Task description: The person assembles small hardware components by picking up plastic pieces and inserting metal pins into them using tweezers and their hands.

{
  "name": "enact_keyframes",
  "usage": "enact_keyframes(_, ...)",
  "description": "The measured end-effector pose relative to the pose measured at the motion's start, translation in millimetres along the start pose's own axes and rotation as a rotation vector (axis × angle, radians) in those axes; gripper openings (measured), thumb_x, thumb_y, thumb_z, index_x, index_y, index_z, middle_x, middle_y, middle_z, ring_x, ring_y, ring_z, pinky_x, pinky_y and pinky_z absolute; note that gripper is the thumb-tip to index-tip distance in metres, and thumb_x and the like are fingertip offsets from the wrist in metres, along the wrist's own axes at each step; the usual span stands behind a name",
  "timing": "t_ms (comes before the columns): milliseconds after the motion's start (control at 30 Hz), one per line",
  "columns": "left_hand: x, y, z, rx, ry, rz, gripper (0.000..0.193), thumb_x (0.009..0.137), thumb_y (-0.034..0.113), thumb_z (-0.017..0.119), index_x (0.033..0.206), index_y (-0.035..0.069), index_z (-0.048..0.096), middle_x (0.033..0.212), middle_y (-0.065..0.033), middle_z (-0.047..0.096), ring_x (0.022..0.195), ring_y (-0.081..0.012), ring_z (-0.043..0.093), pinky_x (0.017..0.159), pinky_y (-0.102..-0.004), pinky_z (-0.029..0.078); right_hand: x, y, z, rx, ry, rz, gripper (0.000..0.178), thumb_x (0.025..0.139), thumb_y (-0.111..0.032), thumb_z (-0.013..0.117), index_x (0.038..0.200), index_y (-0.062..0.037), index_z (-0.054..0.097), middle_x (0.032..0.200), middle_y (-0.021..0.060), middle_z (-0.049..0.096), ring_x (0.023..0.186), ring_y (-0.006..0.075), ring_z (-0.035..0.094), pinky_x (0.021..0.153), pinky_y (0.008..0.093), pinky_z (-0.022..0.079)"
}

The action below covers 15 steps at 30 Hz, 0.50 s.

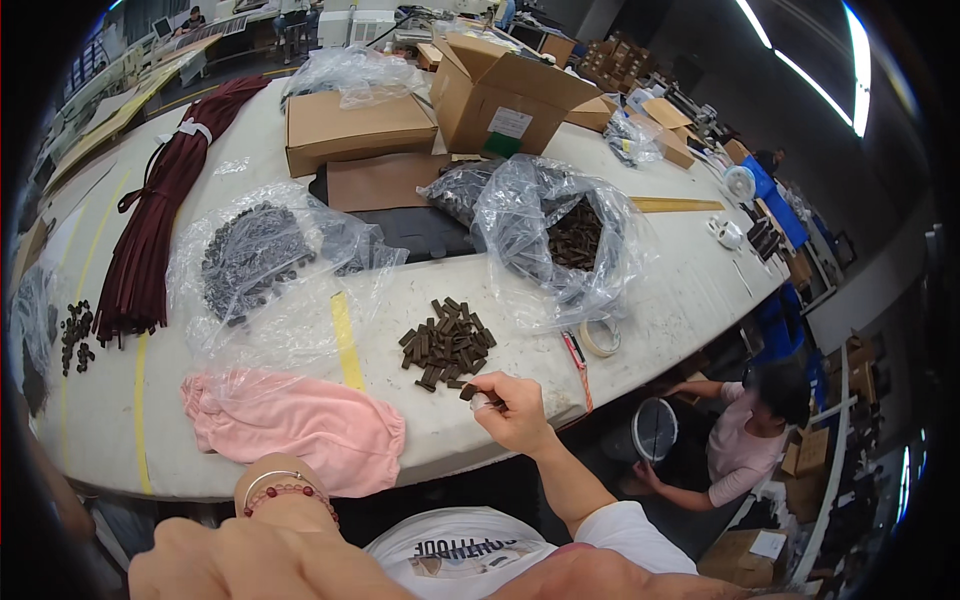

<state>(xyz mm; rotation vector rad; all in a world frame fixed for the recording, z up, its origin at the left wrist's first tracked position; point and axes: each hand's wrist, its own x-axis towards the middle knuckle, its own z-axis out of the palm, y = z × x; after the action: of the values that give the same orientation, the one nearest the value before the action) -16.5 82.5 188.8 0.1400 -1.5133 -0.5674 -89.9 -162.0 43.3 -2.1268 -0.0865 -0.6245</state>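
Observation:
My right hand (510, 408) is closed in a pinch on a small dark brown piece (467, 392), just in front of the pile. Something whitish shows at its fingertips; I cannot tell what. Beyond it lies a loose pile of short dark brown rectangular pieces (447, 342) on the white table (270, 345). My left hand (250, 560) is raised large and close at the lower left, knuckles bent and fingers hidden, with a bangle and red beads at the wrist. A pink cloth sleeve (295, 425) lies on the table edge beyond it.
Clear plastic bags hold dark small parts (255, 255) and more brown pieces (575, 238). Cardboard boxes (360, 130) stand behind. A bundle of maroon strips (165, 215) lies left. A cutter (575, 352) and tape roll (600, 338) sit near the right edge. A person holding a bucket (655, 430) crouches right.

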Motion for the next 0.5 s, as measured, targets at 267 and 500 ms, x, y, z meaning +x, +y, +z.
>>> enact_keyframes(267,-72,27,34,0.221,0.202,0.469,0.029,0.083,0.005,0.051,0.111,0.007,0.054,0.107,-0.0048,0.059,0.091,-0.0146,0.058,0.085,-0.0277,0.046,0,0,-3,-0.032,0.014,-0.021,0.018,0.067,0.000,0.057,0.085,0.0012,0.057,0.065,0.0105,0.056,0.052,0.0179,0.055,0.048,0.0265,0.043)
enact_keyframes(500,-29,-4,28,0.434,-0.231,0.653,0.044,0.084,0.022,0.054,0.122,0.009,0.036,0.110,-0.0094,0.051,0.096,-0.0293,0.054,0.084,-0.0417,0.044,0,-8,12,0.045,-0.021,-0.024,0.017,0.069,-0.001,0.056,0.085,0.0018,0.056,0.062,0.0108,0.056,0.050,0.0161,0.054,0.049,0.0267,0.043)
